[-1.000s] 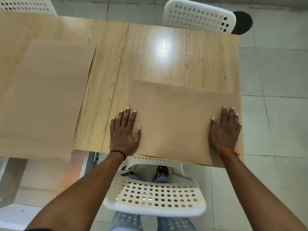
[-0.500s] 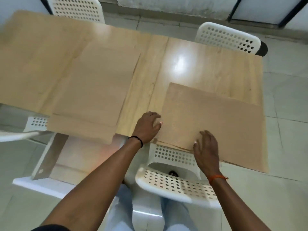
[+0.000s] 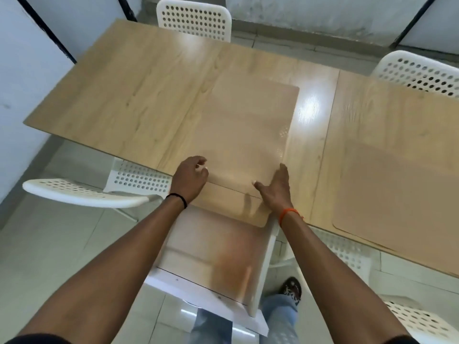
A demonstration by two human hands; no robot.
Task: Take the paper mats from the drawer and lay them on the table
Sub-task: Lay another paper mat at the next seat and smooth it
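Surface (image 3: 139,95): glossy light wood-grain laminate. Paper mats (image 3: 246,135): matt tan, smooth. Chairs (image 3: 196,18): white perforated plastic. Floor (image 3: 49,244): glossy tile.

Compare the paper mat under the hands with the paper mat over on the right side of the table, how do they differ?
The mat under the hands sits near the middle of the table; the right mat lies toward the right end.

The left hand and right hand are on the middle mat's near part; nothing touches the right mat.

The middle mat's near edge hangs out over the open drawer; the right mat's near edge lies along the table edge.

Both are tan with rounded corners.
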